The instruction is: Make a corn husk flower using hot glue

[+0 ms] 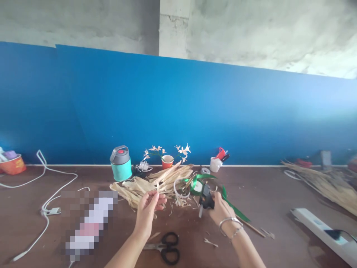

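My left hand is closed in a pinch on a small pale husk piece, which points up from the fingertips. My right hand wraps around a black glue gun with a pale stick jutting from its lower end; motion blurs it a little. Behind both hands spreads a heap of dried corn husks. Between the hands, small pale husk flowers lie near a roll of green ribbon. Black-handled scissors rest on the table below my hands.
Flower stems stand in a red paper cup at the back, between a teal jar and a white pen holder. A white cable runs along the left. Right lie a power strip and more dry husks.
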Demonstrator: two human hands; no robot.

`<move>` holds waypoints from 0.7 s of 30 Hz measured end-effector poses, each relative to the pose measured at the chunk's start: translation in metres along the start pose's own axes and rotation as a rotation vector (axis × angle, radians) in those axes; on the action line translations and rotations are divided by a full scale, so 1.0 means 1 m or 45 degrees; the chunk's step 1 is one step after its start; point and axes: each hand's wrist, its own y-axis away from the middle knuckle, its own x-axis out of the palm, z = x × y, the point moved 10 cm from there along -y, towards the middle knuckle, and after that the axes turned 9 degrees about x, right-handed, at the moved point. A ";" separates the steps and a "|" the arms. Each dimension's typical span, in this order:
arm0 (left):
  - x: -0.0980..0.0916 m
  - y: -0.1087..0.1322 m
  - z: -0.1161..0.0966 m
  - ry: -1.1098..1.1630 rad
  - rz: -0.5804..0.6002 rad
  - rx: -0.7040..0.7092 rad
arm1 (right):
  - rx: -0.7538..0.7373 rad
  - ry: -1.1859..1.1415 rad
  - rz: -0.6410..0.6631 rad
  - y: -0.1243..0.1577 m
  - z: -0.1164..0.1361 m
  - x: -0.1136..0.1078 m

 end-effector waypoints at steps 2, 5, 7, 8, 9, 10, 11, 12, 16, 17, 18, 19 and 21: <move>-0.005 -0.003 -0.003 0.027 -0.041 0.018 | 0.125 0.065 0.053 -0.010 -0.024 0.004; -0.010 -0.008 -0.005 0.075 -0.070 0.044 | 0.231 0.131 0.029 -0.016 -0.044 0.003; -0.012 -0.010 -0.005 0.096 -0.071 0.052 | 0.270 0.174 0.042 -0.015 -0.049 0.003; -0.012 -0.010 -0.005 0.101 -0.071 0.054 | 0.282 0.204 0.053 -0.014 -0.049 0.003; -0.013 -0.010 -0.005 0.103 -0.073 0.056 | 0.290 0.241 0.055 -0.011 -0.047 0.001; -0.013 -0.010 -0.005 0.102 -0.074 0.057 | 0.296 0.282 0.037 -0.007 -0.045 -0.003; -0.013 -0.010 -0.005 0.099 -0.073 0.058 | 0.292 0.318 -0.008 -0.003 -0.039 -0.010; -0.013 -0.010 -0.005 0.094 -0.071 0.059 | 0.279 0.344 -0.070 0.002 -0.031 -0.018; -0.012 -0.010 -0.004 0.054 -0.070 0.051 | -0.082 0.208 -0.245 0.032 0.044 -0.034; -0.012 -0.010 -0.004 0.043 -0.075 0.055 | -0.245 0.147 -0.194 0.041 0.071 -0.027; -0.012 -0.010 -0.004 0.034 -0.080 0.062 | -0.394 0.097 -0.107 0.050 0.097 -0.016; -0.013 -0.010 -0.005 0.027 -0.085 0.071 | -0.508 0.076 -0.010 0.058 0.121 -0.003; -0.013 -0.010 -0.005 0.016 -0.092 0.083 | -0.551 0.092 0.144 0.064 0.150 0.025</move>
